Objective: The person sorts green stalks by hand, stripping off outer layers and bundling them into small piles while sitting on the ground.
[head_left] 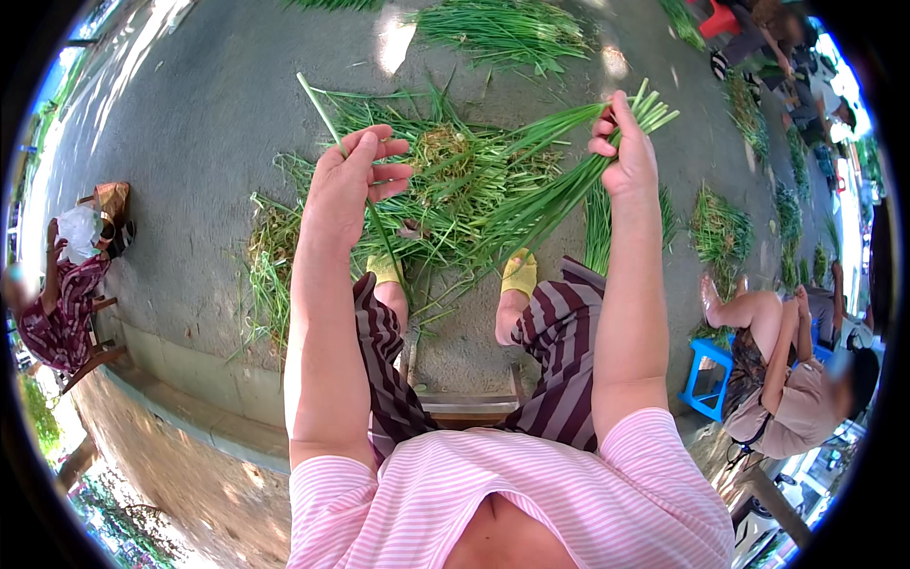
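My left hand (349,180) pinches one long green stalk (319,109) between thumb and forefinger, its other fingers held apart. The stalk's pale end points up to the far left, and its thin leaves hang below the hand. On the right, my right hand (627,156) is closed around a bunch of green stalks (559,204). Their pale ends stick out beyond the fist, while the long leaves droop to the left. Beneath both hands, a loose heap of green leaves and stalks (464,180), with some yellowed bits, spreads over the ground.
Another pile of green stalks (502,33) lies farther off. Smaller bundles (720,228) line the right side. A person sits by a blue stool (706,379) at right; another seated person (71,294) is at far left. A low concrete curb (199,408) runs at lower left.
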{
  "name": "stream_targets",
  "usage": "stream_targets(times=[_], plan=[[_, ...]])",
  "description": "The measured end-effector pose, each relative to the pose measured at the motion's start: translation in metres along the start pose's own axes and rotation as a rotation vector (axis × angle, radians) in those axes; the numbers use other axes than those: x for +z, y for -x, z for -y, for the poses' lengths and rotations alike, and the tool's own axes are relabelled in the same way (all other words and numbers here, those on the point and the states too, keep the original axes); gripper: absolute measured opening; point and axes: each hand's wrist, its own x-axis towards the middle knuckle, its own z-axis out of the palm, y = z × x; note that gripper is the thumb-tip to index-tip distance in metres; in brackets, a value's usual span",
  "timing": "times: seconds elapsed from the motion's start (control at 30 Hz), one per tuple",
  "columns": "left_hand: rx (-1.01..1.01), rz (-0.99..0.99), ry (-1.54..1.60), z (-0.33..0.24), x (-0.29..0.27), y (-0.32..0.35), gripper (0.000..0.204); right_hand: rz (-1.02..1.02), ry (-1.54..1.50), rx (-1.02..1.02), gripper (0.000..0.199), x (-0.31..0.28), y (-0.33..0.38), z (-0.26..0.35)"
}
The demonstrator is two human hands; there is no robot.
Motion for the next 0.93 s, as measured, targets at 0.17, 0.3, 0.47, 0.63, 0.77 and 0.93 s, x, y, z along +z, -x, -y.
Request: stream_targets(times=[0.17,0.3,0.47,0.63,0.77,0.93], plan=[[0.02,-0.036,0.008,-0.001,-0.002,0.001,0.034,-0.052,0.195,-0.055,0.022,0.005,0.003,0.002],[-0.011,-0.002,0.018,0.0,-0.002,-0.004,0.033,0.05,0.734,-0.125,0.025,0.038,0.029,-0.015],[-0.073,-0.049,-0.208,0.014,0.019,-0.006,0.032,0.481,1.032,-0.103,0.033,0.077,0.071,-0.061],[0.144,0.081,-0.721,0.04,0.045,-0.008,0.037,0.566,0.792,-0.212,0.03,0.088,0.088,-0.087],[0.223,0.024,-0.657,0.046,0.062,-0.002,0.037,0.461,0.694,-0.124,0.029,0.084,0.081,-0.086],[0.077,0.113,-0.677,0.041,0.057,-0.004,0.049,0.334,0.685,0.055,0.034,0.084,0.079,-0.064]])
